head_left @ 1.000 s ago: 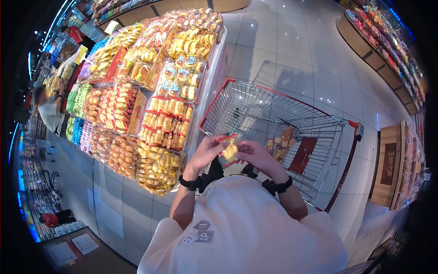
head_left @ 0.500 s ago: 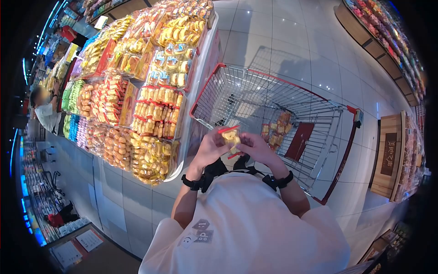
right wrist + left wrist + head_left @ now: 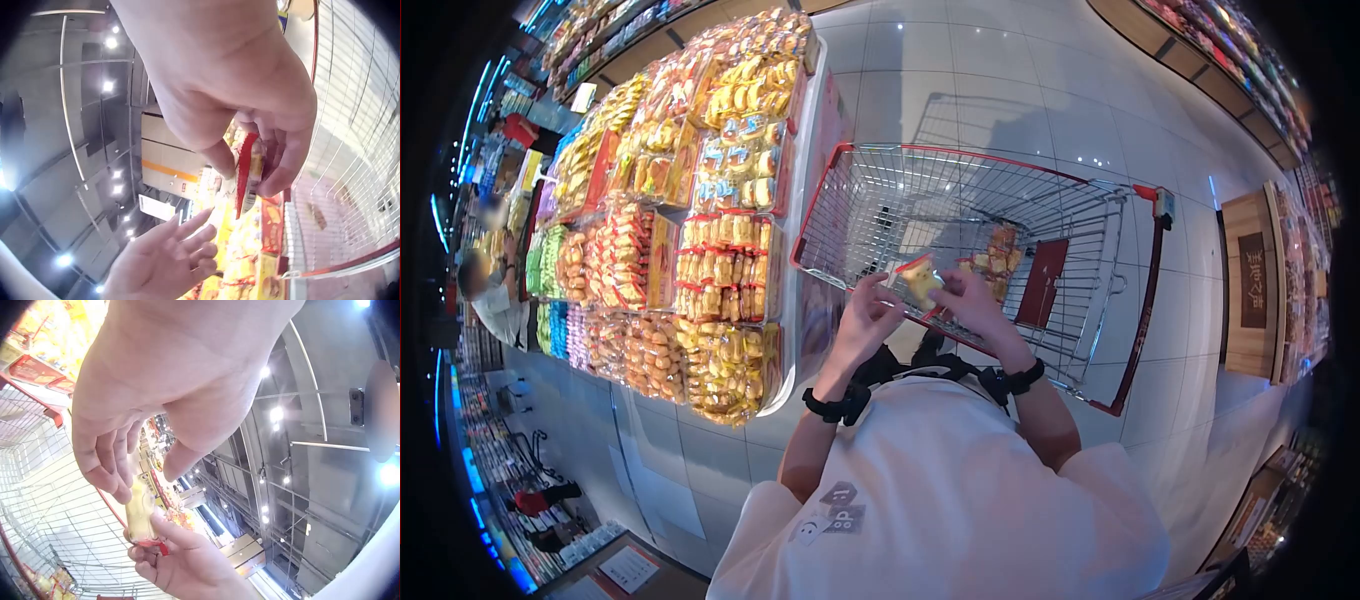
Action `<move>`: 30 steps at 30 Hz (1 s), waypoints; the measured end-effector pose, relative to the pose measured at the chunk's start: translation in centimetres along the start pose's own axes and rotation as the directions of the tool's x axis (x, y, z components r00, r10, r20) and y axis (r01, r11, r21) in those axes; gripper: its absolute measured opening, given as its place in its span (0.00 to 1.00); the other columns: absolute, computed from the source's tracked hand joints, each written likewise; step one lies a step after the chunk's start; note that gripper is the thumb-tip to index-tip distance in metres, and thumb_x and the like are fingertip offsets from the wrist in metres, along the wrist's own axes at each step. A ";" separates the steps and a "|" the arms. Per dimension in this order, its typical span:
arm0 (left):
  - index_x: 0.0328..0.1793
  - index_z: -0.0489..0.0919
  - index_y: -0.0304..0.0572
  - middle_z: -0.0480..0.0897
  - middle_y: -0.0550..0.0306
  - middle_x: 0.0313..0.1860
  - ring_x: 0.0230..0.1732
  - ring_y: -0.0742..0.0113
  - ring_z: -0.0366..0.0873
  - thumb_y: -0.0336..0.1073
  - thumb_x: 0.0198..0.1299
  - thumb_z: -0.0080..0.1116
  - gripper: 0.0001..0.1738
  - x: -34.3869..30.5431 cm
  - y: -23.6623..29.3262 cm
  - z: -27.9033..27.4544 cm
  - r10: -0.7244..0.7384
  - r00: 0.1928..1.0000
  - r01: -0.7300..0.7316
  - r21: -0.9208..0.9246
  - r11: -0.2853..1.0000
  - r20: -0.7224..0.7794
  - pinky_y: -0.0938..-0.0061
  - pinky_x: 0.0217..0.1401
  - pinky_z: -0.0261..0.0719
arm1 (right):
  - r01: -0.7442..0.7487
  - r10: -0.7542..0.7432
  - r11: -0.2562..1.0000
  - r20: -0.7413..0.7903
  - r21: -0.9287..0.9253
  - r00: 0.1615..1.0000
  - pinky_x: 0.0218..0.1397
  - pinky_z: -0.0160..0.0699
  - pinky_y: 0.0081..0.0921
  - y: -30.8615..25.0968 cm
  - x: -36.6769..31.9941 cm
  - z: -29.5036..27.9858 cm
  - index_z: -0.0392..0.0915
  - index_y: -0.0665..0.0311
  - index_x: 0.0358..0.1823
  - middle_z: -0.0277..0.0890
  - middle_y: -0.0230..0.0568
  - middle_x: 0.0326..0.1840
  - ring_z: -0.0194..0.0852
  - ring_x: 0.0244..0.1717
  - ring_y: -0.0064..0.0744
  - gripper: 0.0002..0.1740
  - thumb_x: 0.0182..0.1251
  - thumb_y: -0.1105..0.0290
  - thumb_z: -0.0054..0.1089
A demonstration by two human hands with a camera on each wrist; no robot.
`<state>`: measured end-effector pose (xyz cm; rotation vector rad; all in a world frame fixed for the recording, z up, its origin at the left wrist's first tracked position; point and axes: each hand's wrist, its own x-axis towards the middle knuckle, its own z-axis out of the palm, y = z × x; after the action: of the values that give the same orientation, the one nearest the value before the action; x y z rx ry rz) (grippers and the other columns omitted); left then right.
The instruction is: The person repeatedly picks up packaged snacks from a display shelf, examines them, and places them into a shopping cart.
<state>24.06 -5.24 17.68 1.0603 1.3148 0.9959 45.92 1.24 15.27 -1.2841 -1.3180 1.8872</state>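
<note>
A small packaged bread (image 3: 921, 282), yellowish in a clear wrapper with red ends, is held up over the near side of the shopping cart (image 3: 840, 150). My right hand (image 3: 972, 304) pinches it between thumb and fingers; the right wrist view shows the red edge of its wrapper (image 3: 247, 169) between them. My left hand (image 3: 866, 322) is just to the left of the pack, fingers loosely bent and spread. In the right wrist view that left hand (image 3: 165, 256) has nothing in it.
Packs of wrapped bread (image 3: 1005, 255) lie in the cart. To the left stands a display table (image 3: 800, 230) piled with wrapped breads. A wooden stand (image 3: 1250, 285) is at the right, and people (image 3: 495, 290) are at the far left.
Both hands were on the packaged bread; the left hand has come off it and the right hand holds it alone. The display and cart have shifted left in view.
</note>
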 end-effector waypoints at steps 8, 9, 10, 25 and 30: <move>0.64 0.69 0.35 0.82 0.57 0.41 0.36 0.75 0.81 0.25 0.64 0.61 0.23 0.3 -0.7 -0.3 0.018 1.000 -0.019 -0.052 0.998 -0.023 0.79 0.39 0.79 | -0.269 0.340 0.935 -0.367 0.232 0.866 0.34 0.91 0.35 9.8 1.7 -9.6 0.77 0.74 0.42 0.80 0.43 0.31 0.83 0.27 0.34 0.13 0.62 0.72 0.65; 0.64 0.69 0.35 0.82 0.57 0.41 0.36 0.75 0.81 0.25 0.64 0.61 0.23 0.3 -0.7 -0.4 0.021 0.999 -0.022 -0.052 0.998 -0.025 0.79 0.39 0.79 | -0.267 0.337 0.936 -0.366 0.229 0.867 0.34 0.91 0.35 11.8 1.5 -10.6 0.77 0.74 0.42 0.80 0.43 0.31 0.83 0.27 0.34 0.13 0.62 0.72 0.65; 0.63 0.69 0.34 0.81 0.57 0.41 0.37 0.75 0.81 0.25 0.64 0.61 0.22 0.2 -0.6 -0.6 0.032 0.999 -0.033 -0.039 0.999 -0.023 0.79 0.39 0.79 | -0.350 0.453 0.883 -0.374 0.313 0.809 0.32 0.89 0.34 14.5 1.8 -11.6 0.76 0.73 0.39 0.79 0.43 0.29 0.82 0.26 0.34 0.10 0.62 0.73 0.64; 0.56 0.74 0.33 0.81 0.57 0.40 0.36 0.75 0.80 0.26 0.65 0.60 0.14 -2.2 -0.8 -2.9 0.007 0.993 0.001 0.071 0.997 -0.116 0.78 0.39 0.79 | -0.246 0.209 0.968 -0.702 0.050 0.681 0.21 0.73 0.26 10.5 5.5 -15.6 0.75 0.73 0.41 0.76 0.41 0.26 0.77 0.21 0.30 0.11 0.65 0.69 0.58; 0.51 0.75 0.33 0.80 0.59 0.36 0.34 0.75 0.80 0.27 0.67 0.60 0.10 -2.5 -1.2 -3.7 -0.018 0.993 0.025 0.054 0.998 -0.114 0.78 0.36 0.78 | -0.308 0.308 0.948 -0.456 0.076 0.835 0.25 0.79 0.27 14.3 5.5 -15.8 0.76 0.68 0.44 0.78 0.40 0.32 0.79 0.25 0.31 0.14 0.65 0.64 0.58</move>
<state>20.28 -7.87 17.17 1.0419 1.4505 1.0207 59.29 6.76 -1.32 -1.8979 -0.8971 1.6171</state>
